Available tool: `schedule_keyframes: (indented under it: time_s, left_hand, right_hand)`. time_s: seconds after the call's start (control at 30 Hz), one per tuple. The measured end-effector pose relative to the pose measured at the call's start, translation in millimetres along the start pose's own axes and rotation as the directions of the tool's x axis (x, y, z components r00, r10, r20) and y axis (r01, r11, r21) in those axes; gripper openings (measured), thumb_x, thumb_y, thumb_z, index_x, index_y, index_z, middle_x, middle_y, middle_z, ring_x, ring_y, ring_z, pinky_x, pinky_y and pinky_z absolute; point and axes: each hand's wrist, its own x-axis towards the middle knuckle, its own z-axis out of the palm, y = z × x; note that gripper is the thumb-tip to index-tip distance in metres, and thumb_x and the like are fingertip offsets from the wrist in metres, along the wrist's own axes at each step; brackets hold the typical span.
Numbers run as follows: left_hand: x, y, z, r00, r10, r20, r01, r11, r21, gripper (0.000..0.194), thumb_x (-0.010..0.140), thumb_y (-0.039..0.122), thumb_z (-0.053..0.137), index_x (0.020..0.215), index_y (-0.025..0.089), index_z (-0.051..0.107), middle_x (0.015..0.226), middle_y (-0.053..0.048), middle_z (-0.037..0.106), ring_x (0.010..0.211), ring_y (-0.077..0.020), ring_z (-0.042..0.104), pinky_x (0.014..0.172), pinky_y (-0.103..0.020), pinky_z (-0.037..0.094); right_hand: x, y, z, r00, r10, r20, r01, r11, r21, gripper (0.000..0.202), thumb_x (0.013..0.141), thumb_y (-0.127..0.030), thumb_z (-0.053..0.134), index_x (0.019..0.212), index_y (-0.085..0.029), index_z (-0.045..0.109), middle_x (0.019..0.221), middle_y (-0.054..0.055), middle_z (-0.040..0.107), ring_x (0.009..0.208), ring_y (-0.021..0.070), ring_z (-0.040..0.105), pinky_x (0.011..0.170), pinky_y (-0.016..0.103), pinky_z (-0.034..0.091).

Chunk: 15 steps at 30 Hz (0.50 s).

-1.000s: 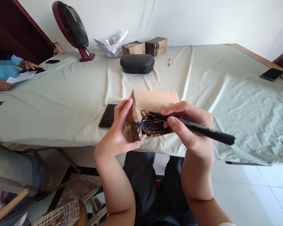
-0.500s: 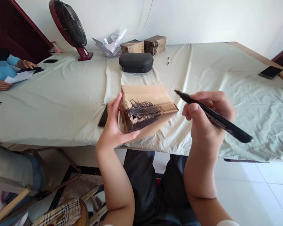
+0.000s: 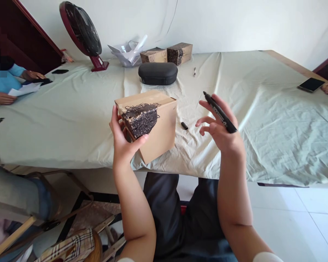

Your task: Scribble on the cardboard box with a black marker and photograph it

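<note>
A brown cardboard box (image 3: 162,125) stands tilted near the table's front edge, one corner covered in dense black scribble. My left hand (image 3: 123,142) grips that scribbled end, thumb on the front face and fingers round the far left side. To the right of the box, my right hand (image 3: 221,127) is raised above the cloth, with a black marker (image 3: 220,113) lying between its fingers, tip up and to the left. The other fingers are spread. Between box and right hand, a small black marker cap (image 3: 184,126) lies on the cloth.
Behind the box sit a black zip case (image 3: 157,74), two more cardboard boxes (image 3: 180,53), a clear plastic bag (image 3: 128,52) and a fan (image 3: 83,32). A pen (image 3: 195,72) lies farther back. People's hands show at both sides, one by a phone (image 3: 311,84).
The box has been turned and moved left, showing a broad plain face and uncovering the cap. My right hand has opened its fingers, the marker shifting within them to point more steeply upward.
</note>
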Motion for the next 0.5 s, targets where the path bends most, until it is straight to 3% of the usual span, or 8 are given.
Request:
schedule_keyframes:
  time_s: [0.1, 0.17, 0.2, 0.27, 0.33, 0.43, 0.5]
  left_hand:
    - [1, -11, 7.6, 1.0, 0.001, 0.017, 0.002, 0.989, -0.15, 0.131, 0.07, 0.068, 0.094, 0.172, 0.047, 0.015, 0.181, -0.01, 0.023, 0.166, -0.0408, 0.037, 0.131, -0.059, 0.043]
    - [2, -18, 15.8, 1.0, 0.005, 0.027, 0.001, 0.979, -0.202, 0.134, 0.07, 0.066, 0.095, 0.173, 0.048, 0.011, 0.184, -0.01, 0.019, 0.169, -0.0407, 0.031, 0.132, -0.06, 0.04]
    - [2, -21, 20.1, 0.999, 0.0, 0.04, 0.009, 0.976, -0.219, 0.136, 0.07, 0.065, 0.095, 0.173, 0.047, 0.008, 0.184, -0.01, 0.017, 0.17, -0.0403, 0.028, 0.133, -0.06, 0.039]
    - [1, -26, 27.7, 0.998, -0.021, 0.068, 0.037, 0.966, -0.255, 0.139, 0.071, 0.065, 0.095, 0.174, 0.047, 0.004, 0.185, -0.01, 0.016, 0.172, -0.0392, 0.025, 0.134, -0.059, 0.036]
    - [1, -30, 32.5, 0.996, -0.048, 0.079, 0.069, 0.956, -0.287, 0.138, 0.071, 0.066, 0.093, 0.175, 0.046, 0.004, 0.186, -0.008, 0.017, 0.172, -0.0382, 0.024, 0.136, -0.058, 0.032]
    - [2, -37, 33.1, 0.995, -0.078, 0.062, 0.094, 0.93, -0.354, 0.135, 0.072, 0.065, 0.092, 0.175, 0.047, 0.007, 0.185, -0.006, 0.022, 0.17, -0.0385, 0.03, 0.137, -0.057, 0.031]
    - [3, -43, 29.4, 0.996, -0.083, 0.036, 0.09, 0.902, -0.422, 0.132, 0.07, 0.062, 0.092, 0.174, 0.049, 0.012, 0.184, -0.003, 0.024, 0.169, -0.0389, 0.031, 0.136, -0.058, 0.033]
  right_hand:
    - [2, 14, -19, 0.967, 0.073, 0.246, -0.125, 0.972, 0.2, 0.111, 0.067, -0.082, 0.086, 0.163, -0.047, 0.044, 0.177, 0.01, 0.042, 0.111, 0.0314, 0.076, 0.059, 0.039, 0.065]
    - [1, 17, -25, 0.954, 0.141, 0.264, -0.208, 0.947, 0.245, 0.109, 0.064, -0.083, 0.086, 0.159, -0.043, 0.049, 0.172, 0.013, 0.047, 0.107, 0.0297, 0.076, 0.059, 0.038, 0.064]
    - [1, 16, -26, 0.955, 0.206, 0.215, -0.252, 0.944, 0.212, 0.097, 0.069, -0.077, 0.087, 0.152, -0.039, 0.055, 0.162, 0.014, 0.055, 0.1, 0.0263, 0.076, 0.06, 0.037, 0.063]
    - [0, 16, -23, 0.933, 0.356, 0.052, -0.358, 0.933, 0.038, 0.061, 0.082, -0.054, 0.087, 0.133, -0.03, 0.063, 0.133, 0.011, 0.071, 0.082, 0.0182, 0.073, 0.06, 0.032, 0.059]
    - [-1, 17, -17, 0.873, 0.481, -0.079, -0.487, 0.855, -0.179, 0.037, 0.087, -0.033, 0.08, 0.118, -0.026, 0.061, 0.109, 0.006, 0.075, 0.07, 0.0149, 0.069, 0.057, 0.029, 0.055]
    - [-3, 28, -7, 0.757, 0.645, -0.107, -0.616, 0.649, -0.446, 0.024, 0.087, -0.018, 0.067, 0.109, -0.023, 0.059, 0.096, 0.005, 0.076, 0.067, 0.0176, 0.069, 0.052, 0.028, 0.051]
    - [-4, 37, -1, 0.716, 0.689, -0.115, -0.603, 0.527, -0.599, 0.016, 0.088, -0.014, 0.063, 0.102, -0.021, 0.063, 0.096, 0.008, 0.076, 0.071, 0.0194, 0.069, 0.055, 0.03, 0.051]
